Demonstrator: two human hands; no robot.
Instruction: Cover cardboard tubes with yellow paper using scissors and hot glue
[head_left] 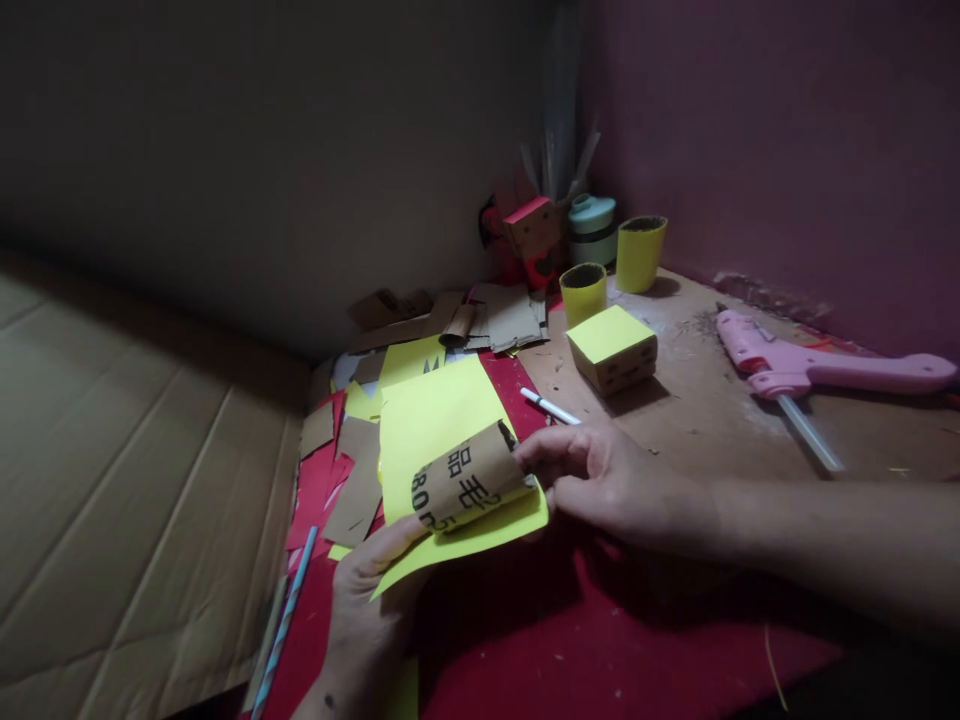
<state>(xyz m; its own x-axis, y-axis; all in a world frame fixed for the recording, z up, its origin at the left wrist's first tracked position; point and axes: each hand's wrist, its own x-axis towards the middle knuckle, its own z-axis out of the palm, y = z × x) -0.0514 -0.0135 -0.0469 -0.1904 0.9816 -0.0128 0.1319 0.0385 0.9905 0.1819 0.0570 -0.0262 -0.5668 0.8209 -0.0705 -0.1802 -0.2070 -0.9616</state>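
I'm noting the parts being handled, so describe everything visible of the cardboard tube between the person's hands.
The cardboard tube is brown, with a curved wall and bold dark printed characters and digits. It lies on its side, slanted, against the yellow sheet. Its right end looks open and dark inside, with an uneven edge. The left hand has its thumb at the lower left end; fingers of the right hand reach the right end. Whether glue is on it cannot be told.

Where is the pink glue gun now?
In the head view, the pink glue gun lies on the table at right, near the purple wall, right of the yellow-topped block.
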